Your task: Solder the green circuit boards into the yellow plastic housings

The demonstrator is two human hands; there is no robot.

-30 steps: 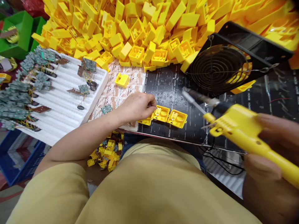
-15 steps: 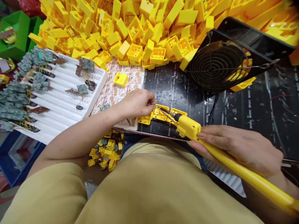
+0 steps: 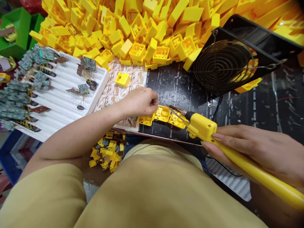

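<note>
My left hand (image 3: 144, 101) has its fingers curled together; I cannot tell what, if anything, they pinch. My right hand (image 3: 254, 145) grips a yellow plastic soldering iron (image 3: 203, 126), its tip over or just beside the middle shell. The row of three open, square yellow plastic shells (image 3: 162, 114) runs along the near edge of the black printed tabletop (image 3: 168, 90), starting beneath my left hand, the nearer one, and lying left of my right.
</note>
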